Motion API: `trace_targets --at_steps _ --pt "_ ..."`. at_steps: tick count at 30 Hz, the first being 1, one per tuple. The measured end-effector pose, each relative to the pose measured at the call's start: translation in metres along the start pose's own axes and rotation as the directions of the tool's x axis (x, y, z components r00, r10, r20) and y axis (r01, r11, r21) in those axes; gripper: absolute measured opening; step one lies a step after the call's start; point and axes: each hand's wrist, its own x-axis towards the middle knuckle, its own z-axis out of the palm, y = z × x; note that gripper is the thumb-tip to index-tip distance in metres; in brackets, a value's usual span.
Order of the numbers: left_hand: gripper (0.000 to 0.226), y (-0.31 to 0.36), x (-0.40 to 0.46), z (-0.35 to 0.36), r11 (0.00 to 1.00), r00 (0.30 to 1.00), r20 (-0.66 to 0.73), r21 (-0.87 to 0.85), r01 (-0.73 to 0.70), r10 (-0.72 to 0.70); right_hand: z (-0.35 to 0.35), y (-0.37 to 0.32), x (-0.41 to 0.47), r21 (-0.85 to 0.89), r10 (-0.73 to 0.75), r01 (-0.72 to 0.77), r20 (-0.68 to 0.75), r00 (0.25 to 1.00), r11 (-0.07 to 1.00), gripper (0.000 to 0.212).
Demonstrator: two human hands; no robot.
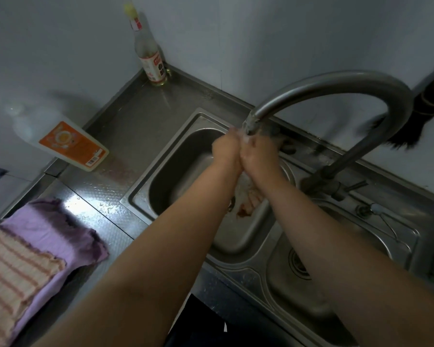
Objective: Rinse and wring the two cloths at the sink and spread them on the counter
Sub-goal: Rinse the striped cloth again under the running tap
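Forearms reach from the near edge over the sink, both hands working a cloth under the tap.

Left hand [225,149] and right hand [257,152] are pressed together, fingers curled around a pale cloth with reddish marks [246,196], which hangs down between the wrists into the left basin of the sink [161,176]. Both hands sit directly under the tap [336,81] spout, where water is running. On the tabletop [115,136] at left lie two further cloths: a striped cloth [13,274] spread on top of a purple cloth [60,234], well apart from the sink. A white bottle with an orange label [70,144] lies near the wall; a glass bottle [152,58] stands upright in the corner.
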Motion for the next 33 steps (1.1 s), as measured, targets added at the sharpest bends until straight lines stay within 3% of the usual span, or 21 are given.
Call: trace_targets --at_steps 3,6,10,13,15,19,21,24,26,28,31,33 --pt "0.025 0.003 -0.01 -0.002 0.99 0.997 0.003 -0.115 0.08 -0.08 -0.005 0.003 -0.002 -0.036 -0.007 0.009 0.06 0.998 0.999 0.041" --pt "0.02 -0.005 -0.016 0.007 0.998 0.998 0.049 -0.041 0.037 -0.035 -0.015 0.007 0.008 0.051 0.021 -0.02 -0.028 0.999 0.999 0.041" --pt "0.03 0.005 -0.012 -0.002 0.992 0.995 0.0 -0.086 0.098 -0.098 0.003 0.007 -0.013 0.056 -0.043 0.041 0.03 0.999 0.998 0.047" --pt "0.03 0.003 -0.029 -0.002 0.943 0.957 0.188 -0.211 0.257 -0.219 -0.012 0.009 0.001 -0.022 -0.048 0.048 0.019 0.999 0.999 0.041" --pt "0.033 0.002 -0.035 -0.007 0.902 0.929 0.302 -0.305 0.306 -0.213 -0.022 0.014 0.013 -0.052 0.01 -0.01 0.007 1.0 0.999 0.042" --pt "0.053 0.001 -0.015 -0.042 0.967 0.922 0.357 -0.141 0.215 -0.153 -0.033 0.02 0.019 0.24 0.18 -0.217 0.166 0.97 0.946 0.049" --pt "0.057 -0.004 0.0 -0.058 0.981 0.916 0.381 -0.086 0.173 -0.128 -0.039 0.023 0.021 0.351 0.173 -0.251 0.239 0.955 0.902 0.051" --pt "0.045 -0.007 0.01 -0.069 0.994 0.829 0.555 -0.044 0.103 -0.061 -0.041 0.023 0.021 0.446 0.084 -0.216 0.297 0.951 0.869 0.049" --pt "0.031 -0.005 0.014 -0.072 0.996 0.792 0.609 -0.04 0.076 -0.036 -0.041 0.024 0.02 0.484 -0.008 -0.168 0.34 0.94 0.859 0.033" --pt "0.017 -0.003 0.018 -0.073 1.0 0.806 0.592 -0.003 0.029 -0.022 -0.04 0.024 0.018 0.487 -0.095 -0.133 0.416 0.904 0.863 0.017" --pt "0.016 0.001 0.017 -0.072 0.976 0.877 0.473 0.141 -0.168 0.083 -0.041 0.024 0.014 0.421 -0.155 -0.082 0.5 0.852 0.903 0.014" --pt "0.019 0.008 0.014 -0.072 0.945 0.89 0.418 0.175 -0.276 0.182 -0.044 0.026 0.014 0.337 -0.15 -0.034 0.503 0.851 0.941 0.016"
